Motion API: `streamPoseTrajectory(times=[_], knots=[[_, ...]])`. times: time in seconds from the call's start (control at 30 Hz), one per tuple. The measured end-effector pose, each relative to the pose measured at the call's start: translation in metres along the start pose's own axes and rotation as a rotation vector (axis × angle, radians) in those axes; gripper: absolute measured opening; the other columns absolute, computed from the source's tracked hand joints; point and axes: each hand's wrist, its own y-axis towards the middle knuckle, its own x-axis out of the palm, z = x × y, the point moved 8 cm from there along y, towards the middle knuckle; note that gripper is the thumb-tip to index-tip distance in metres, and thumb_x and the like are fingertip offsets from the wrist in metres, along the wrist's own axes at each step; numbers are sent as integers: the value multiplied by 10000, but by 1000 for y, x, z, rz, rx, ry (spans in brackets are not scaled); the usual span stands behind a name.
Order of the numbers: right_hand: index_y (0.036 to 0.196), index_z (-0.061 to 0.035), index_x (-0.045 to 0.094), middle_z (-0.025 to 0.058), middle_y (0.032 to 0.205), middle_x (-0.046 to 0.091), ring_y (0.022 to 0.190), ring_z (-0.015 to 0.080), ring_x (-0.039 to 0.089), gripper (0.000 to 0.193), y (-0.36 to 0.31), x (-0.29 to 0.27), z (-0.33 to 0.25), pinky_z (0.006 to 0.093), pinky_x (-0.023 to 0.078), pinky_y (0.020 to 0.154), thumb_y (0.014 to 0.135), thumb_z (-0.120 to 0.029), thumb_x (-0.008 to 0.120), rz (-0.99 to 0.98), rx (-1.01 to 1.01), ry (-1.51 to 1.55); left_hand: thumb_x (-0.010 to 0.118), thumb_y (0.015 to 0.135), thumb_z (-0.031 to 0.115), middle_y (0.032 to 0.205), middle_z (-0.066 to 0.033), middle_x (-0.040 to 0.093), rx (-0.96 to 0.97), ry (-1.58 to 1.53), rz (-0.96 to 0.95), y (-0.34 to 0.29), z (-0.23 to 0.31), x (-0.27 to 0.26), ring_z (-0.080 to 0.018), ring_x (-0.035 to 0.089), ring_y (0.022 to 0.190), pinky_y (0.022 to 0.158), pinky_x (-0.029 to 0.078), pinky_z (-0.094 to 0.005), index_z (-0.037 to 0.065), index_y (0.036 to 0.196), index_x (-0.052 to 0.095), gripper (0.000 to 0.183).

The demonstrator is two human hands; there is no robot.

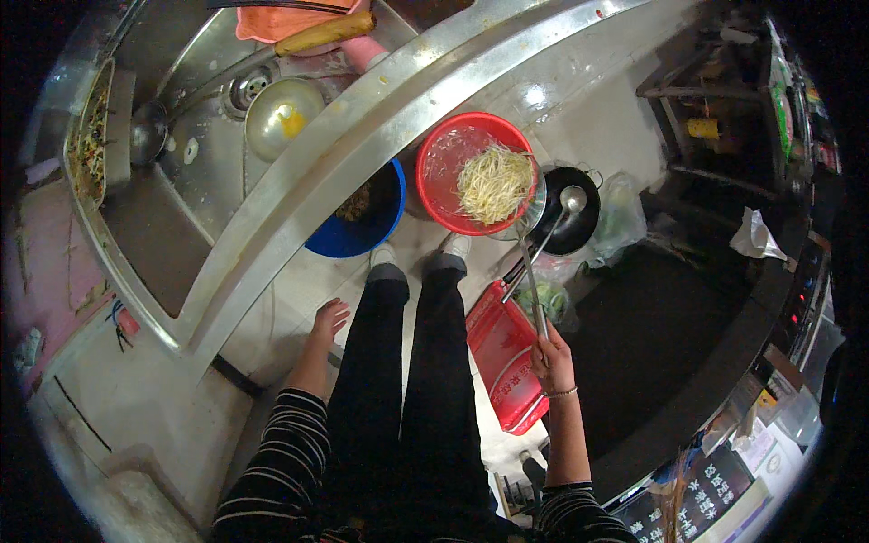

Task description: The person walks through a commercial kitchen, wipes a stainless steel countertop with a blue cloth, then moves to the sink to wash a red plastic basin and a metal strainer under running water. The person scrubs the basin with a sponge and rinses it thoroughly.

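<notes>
My right hand (554,364) grips the lower end of a long metal-handled utensil (535,288). Its handle runs up toward the red basin's rim; what its head is, I cannot tell. Just left of that head, a red basin (433,201) holds bean sprouts (494,184). A metal ladle (572,198) rests with its bowl over a black wok (570,231), to the right of the basin. Held out beside my left leg, my left hand (329,319) is empty, its fingers apart.
A blue bucket (391,217) with dark contents stands near my feet. At upper left, a metal sink (204,122) holds a metal bowl (282,118). A red package (507,371) lies by my right forearm, near plastic bags (619,215). A dark counter (670,335) fills the right.
</notes>
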Motion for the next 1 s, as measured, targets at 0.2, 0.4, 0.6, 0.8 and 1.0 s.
streamPoseTrajectory(times=[0.2, 0.4, 0.6, 0.8, 1.0], knots=[[1371, -93, 366, -71, 662, 426, 437, 21, 311, 523, -37, 28, -9, 179, 236, 383, 870, -31, 498, -102, -19, -215, 582, 817, 243, 1133, -76, 588, -29, 59, 63, -15, -12, -45, -257, 563, 1036, 937, 364, -422, 102, 1283, 433, 509], [1351, -84, 382, 230, 1238, 514, 1121, 269, 540, 531, 19, 125, 23, 319, 412, 923, 858, -123, 575, -216, -352, -885, 565, 833, 238, 1062, -60, 610, 28, 186, -26, -19, -15, -20, -206, 592, 940, 813, 424, -384, 120, 1249, 474, 442], [1381, -88, 267, 226, 926, 604, 758, 357, 630, 571, 105, 240, 107, 442, 523, 662, 852, -131, 479, -168, -523, -1703, 572, 830, 220, 1010, -54, 623, 18, 342, -48, -35, -15, 0, -179, 601, 881, 744, 431, -332, 122, 1214, 507, 402], [1393, -73, 230, 236, 944, 591, 714, 330, 644, 585, 104, 253, 93, 419, 533, 584, 848, -92, 442, -123, -617, -1784, 607, 790, 165, 906, -62, 644, 5, 181, -66, -28, -46, -50, -154, 613, 714, 562, 453, -267, 122, 1172, 542, 390], [1415, -97, 179, 232, 985, 594, 710, 333, 647, 615, 73, 241, 113, 402, 533, 567, 855, -85, 433, -282, -483, -1758, 642, 770, 130, 891, -86, 646, 25, 201, 27, -17, -54, -87, -155, 602, 665, 513, 455, -279, 53, 1137, 547, 387]])
